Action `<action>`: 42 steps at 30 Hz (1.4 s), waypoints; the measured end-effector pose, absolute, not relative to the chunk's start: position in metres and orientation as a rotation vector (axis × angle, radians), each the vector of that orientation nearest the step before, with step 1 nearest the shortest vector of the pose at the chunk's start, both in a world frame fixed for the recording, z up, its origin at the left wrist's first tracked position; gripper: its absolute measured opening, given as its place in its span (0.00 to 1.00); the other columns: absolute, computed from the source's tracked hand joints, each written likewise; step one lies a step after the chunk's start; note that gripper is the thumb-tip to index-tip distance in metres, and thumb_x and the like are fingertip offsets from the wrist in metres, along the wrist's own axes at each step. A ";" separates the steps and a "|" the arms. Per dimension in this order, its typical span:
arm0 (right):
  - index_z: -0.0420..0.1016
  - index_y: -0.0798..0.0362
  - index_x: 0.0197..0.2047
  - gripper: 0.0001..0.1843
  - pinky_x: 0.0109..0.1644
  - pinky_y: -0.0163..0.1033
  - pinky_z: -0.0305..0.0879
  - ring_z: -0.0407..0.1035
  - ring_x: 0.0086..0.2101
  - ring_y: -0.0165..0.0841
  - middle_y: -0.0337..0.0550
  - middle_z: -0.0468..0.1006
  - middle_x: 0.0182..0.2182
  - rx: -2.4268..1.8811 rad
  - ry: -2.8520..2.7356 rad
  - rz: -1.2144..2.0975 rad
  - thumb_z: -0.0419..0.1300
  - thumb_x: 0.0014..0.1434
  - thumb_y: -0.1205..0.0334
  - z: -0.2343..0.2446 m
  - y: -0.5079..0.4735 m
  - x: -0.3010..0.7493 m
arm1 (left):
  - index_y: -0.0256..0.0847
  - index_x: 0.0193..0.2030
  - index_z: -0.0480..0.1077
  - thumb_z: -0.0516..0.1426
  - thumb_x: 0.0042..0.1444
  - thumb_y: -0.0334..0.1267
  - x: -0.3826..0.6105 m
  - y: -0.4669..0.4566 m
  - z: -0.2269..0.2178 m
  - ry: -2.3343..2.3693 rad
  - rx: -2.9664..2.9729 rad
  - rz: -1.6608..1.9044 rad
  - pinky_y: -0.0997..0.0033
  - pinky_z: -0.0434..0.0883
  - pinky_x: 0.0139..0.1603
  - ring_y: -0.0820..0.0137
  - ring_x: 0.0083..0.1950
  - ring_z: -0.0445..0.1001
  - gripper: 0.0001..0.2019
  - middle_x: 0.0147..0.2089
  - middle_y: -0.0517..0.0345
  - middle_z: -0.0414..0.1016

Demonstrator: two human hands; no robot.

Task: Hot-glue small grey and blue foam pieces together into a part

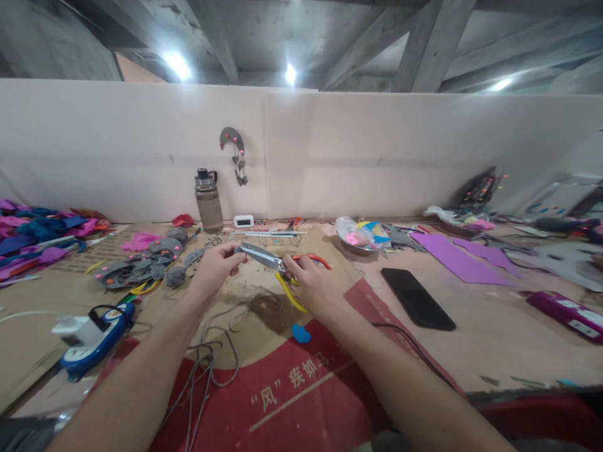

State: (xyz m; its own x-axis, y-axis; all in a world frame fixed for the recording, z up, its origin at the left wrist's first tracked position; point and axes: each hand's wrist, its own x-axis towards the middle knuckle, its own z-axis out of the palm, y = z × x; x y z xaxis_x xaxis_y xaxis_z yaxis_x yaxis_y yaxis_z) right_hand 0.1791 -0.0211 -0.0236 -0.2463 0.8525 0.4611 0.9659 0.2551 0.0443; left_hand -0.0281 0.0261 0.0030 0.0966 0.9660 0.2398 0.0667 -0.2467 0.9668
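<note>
My right hand (308, 276) grips a pair of scissors (261, 255) with one red-orange handle and one yellow handle. The handles stand apart and the blades point left. At the blade tips, my left hand (217, 269) pinches something small and greyish between thumb and fingertips; what it is does not show clearly. Beneath the hands, loose grey cord (214, 355) lies in tangled loops on the cardboard (245, 342), which has a red printed part. A small blue scrap (301, 333) is on it too.
A black phone (417, 298) lies right of my right forearm, near purple sheets (459, 257). Left are a blue power strip (98, 342) and grey felt pieces with pink balls (139, 267). A bottle (208, 204) and small white clock (244, 221) stand before the white partition (325, 150).
</note>
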 end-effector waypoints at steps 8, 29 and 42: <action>0.60 0.43 0.56 0.20 0.30 0.34 0.51 0.67 0.35 0.34 0.44 0.72 0.40 -1.634 -2.214 -0.415 0.46 0.60 0.60 -0.024 -0.021 0.180 | 0.37 0.30 0.74 0.59 0.42 0.36 -0.030 0.027 0.003 1.098 1.508 1.269 0.77 0.54 0.21 0.79 0.20 0.58 0.08 0.25 0.60 0.68; 0.63 0.46 0.54 0.20 0.40 0.35 0.60 0.67 0.40 0.35 0.46 0.72 0.43 -1.492 -2.072 -0.018 0.50 0.57 0.58 -0.031 -0.015 0.180 | 0.36 0.39 0.71 0.60 0.41 0.37 -0.032 0.029 0.002 1.167 1.460 1.321 0.78 0.56 0.22 0.79 0.23 0.60 0.16 0.27 0.61 0.68; 0.61 0.44 0.55 0.20 0.36 0.36 0.59 0.67 0.38 0.36 0.45 0.72 0.42 -1.589 -2.158 -0.185 0.46 0.59 0.54 -0.027 -0.019 0.181 | 0.37 0.32 0.72 0.61 0.41 0.38 -0.031 0.027 0.005 1.188 1.521 1.335 0.77 0.53 0.21 0.79 0.22 0.57 0.10 0.25 0.62 0.68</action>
